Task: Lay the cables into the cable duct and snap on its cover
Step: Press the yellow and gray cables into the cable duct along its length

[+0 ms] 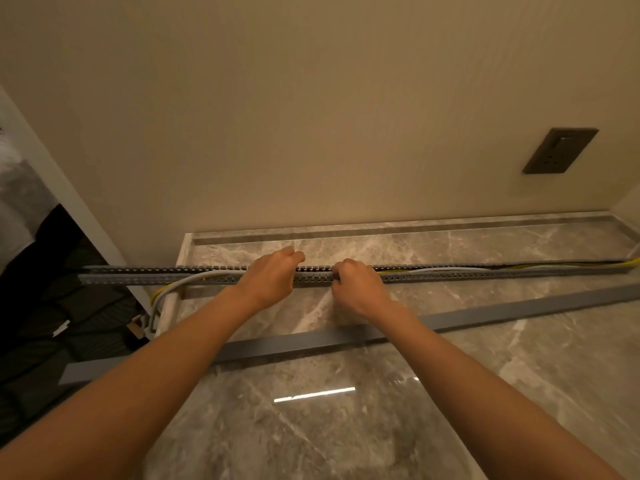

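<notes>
While the long grey plastic cover (519,309) lies on the marble floor (346,427) beside it, your left hand (273,277) and right hand (358,287) curl tight over the slotted grey cable duct (138,276), likely pressing the grey and yellow cables (194,279) inside.

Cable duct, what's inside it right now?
A gray cable and a yellow cable run along inside the cable duct. The left hand and right hand grip its middle, hiding what lies there. Its cover lies apart, nearer the camera.
</notes>
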Demonstrator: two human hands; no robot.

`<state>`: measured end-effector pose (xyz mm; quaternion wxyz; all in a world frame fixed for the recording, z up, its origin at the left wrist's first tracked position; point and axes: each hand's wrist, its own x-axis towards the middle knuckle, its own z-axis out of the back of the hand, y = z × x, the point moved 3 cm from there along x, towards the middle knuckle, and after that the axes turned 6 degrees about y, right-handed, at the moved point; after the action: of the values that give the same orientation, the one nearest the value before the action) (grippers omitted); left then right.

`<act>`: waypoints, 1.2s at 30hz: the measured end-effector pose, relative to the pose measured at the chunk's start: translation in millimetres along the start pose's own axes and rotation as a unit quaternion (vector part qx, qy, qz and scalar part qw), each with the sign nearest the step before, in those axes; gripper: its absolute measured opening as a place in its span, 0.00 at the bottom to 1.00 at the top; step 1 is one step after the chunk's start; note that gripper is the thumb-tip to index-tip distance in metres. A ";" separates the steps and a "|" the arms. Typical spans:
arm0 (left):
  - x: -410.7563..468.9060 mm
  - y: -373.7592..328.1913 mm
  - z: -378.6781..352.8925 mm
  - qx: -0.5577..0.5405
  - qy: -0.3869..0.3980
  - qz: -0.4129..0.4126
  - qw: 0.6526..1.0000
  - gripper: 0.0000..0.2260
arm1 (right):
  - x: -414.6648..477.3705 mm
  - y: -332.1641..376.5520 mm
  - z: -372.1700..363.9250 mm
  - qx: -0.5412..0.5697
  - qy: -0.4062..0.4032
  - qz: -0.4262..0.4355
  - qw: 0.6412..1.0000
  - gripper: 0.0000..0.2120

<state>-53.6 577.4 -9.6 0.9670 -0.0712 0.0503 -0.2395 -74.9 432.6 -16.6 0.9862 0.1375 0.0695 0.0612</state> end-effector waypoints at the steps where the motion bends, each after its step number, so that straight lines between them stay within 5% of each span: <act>1: -5.6 5.9 1.7 0.009 -0.014 0.000 1.000 0.15 | -1.1 5.8 -0.1 -0.011 -0.030 0.002 0.999 0.10; 4: -21.5 29.7 4.9 0.044 -0.036 0.030 0.998 0.12 | -0.3 25.3 -3.2 -0.010 -0.087 0.007 0.996 0.13; 12: -55.7 98.3 6.4 0.121 -0.012 0.101 0.987 0.10 | 19.6 90.8 -20.9 0.049 -0.064 0.076 0.994 0.13; 24: -48.7 125.5 24.3 0.026 0.013 -0.030 0.999 0.09 | 31.4 105.3 -33.1 0.101 -0.083 0.019 0.991 0.09; 31: -38.6 116.5 26.5 0.039 -0.055 -0.012 0.998 0.03 | 35.1 101.3 -30.5 0.082 -0.055 -0.007 0.995 0.12; 36: -31.0 111.5 14.6 0.030 -0.004 0.007 1.000 0.09 | 32.7 93.5 -32.6 0.104 -0.042 -0.019 0.993 0.12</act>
<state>-28.2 691.2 -11.3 0.9704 -0.0427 0.0398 -0.2343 -57.3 534.9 -25.5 0.9695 0.2406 0.0365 0.0291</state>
